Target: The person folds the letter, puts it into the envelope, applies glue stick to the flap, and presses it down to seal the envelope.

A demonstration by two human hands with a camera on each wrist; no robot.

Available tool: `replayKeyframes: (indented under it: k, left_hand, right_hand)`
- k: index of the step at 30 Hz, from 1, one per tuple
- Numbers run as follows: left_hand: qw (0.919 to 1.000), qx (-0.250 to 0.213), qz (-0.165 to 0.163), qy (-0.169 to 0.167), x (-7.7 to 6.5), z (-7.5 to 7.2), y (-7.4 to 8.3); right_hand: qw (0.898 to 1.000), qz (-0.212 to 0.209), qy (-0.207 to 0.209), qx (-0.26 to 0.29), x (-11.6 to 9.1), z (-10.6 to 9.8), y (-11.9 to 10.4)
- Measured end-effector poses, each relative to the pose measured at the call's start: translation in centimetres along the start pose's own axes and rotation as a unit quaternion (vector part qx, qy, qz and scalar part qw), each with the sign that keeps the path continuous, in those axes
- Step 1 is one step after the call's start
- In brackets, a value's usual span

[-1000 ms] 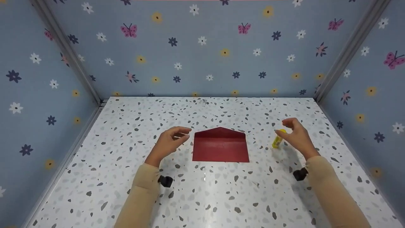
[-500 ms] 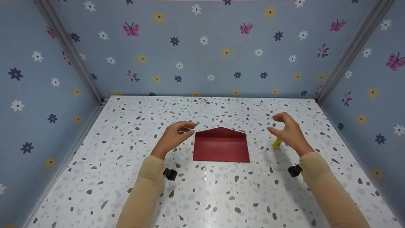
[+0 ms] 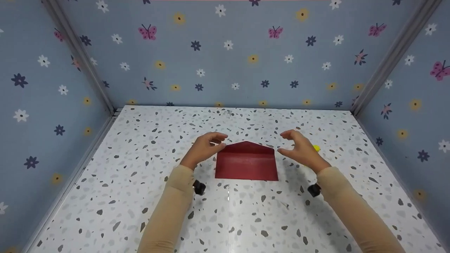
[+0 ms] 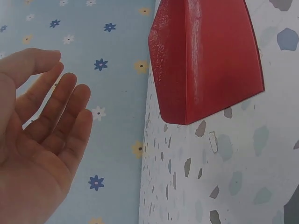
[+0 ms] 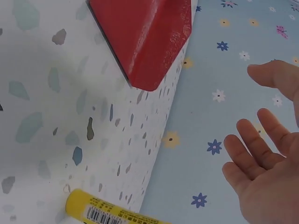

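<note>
A red envelope (image 3: 246, 167) lies on the speckled table with its pointed flap unfolded toward the back wall. My left hand (image 3: 205, 148) hovers at the envelope's left corner, fingers loosely bent and holding nothing. On the opposite side, my right hand (image 3: 300, 150) is held over the table just right of the flap, thumb and fingers spread apart. A yellow glue stick (image 5: 110, 212) with a barcode lies to the right; in the head view the right hand covers most of it, leaving one yellow end visible. In the left wrist view the envelope (image 4: 222, 56) shows a whitish crease along its flap.
The white speckled tabletop (image 3: 246, 218) meets a blue flowered wall (image 3: 225, 63) at the back. Similar panels stand at left and right, joined by grey metal corner posts (image 3: 79, 52). A small black device (image 3: 199, 187) sits on each wrist.
My right hand has moved left from above the glue stick toward the envelope. The left hand has shifted right and slightly farther back, to the envelope's corner. Envelope and glue stick stay put.
</note>
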State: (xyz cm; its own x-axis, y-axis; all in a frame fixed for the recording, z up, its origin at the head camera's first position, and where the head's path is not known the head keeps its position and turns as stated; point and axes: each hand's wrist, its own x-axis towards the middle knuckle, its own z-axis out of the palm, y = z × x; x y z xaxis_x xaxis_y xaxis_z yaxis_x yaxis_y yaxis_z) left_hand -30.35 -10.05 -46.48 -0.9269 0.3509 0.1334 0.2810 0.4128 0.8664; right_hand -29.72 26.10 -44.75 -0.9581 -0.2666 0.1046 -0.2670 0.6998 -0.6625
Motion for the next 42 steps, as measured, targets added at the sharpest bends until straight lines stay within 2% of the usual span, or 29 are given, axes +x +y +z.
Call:
replayKeyframes:
  k: [5,9,14,17,21,25,32,38,42]
  left_hand:
    - [0.998,0.059,-0.01,-0.017,0.5,0.6,-0.3]
    - [0.9925,0.115,-0.025,-0.033,0.6,1.2,-0.5]
    - [0.9818,0.182,-0.029,-0.048,0.8,2.4,-0.9]
    - [0.973,0.223,-0.028,-0.053,0.9,3.1,-1.0]
    - [0.9618,0.267,-0.012,-0.058,1.0,3.9,-1.2]
    - [0.9568,0.283,0.0,-0.067,1.1,4.5,-1.2]
    - [0.95,0.299,-0.026,-0.085,1.0,5.1,-1.6]
    - [0.9524,0.291,-0.029,-0.087,0.9,5.4,-1.9]
    - [0.9509,0.299,-0.02,-0.079,0.9,5.5,-2.0]
  right_hand:
    - [0.999,-0.008,-0.032,-0.02,0.4,2.1,-0.2]
    - [0.998,-0.016,-0.047,-0.037,0.6,3.8,0.1]
    - [0.997,-0.025,-0.046,-0.059,1.0,5.3,0.4]
    - [0.995,-0.019,-0.05,-0.078,1.3,6.1,0.4]
    - [0.992,0.0,-0.062,-0.108,1.7,7.0,0.3]
    - [0.989,0.011,-0.073,-0.127,2.1,7.6,0.2]
    - [0.985,0.021,-0.084,-0.15,2.4,8.4,0.1]
    - [0.985,0.016,-0.083,-0.148,2.3,8.5,0.2]
    - [0.986,-0.008,-0.076,-0.149,2.0,8.5,0.2]
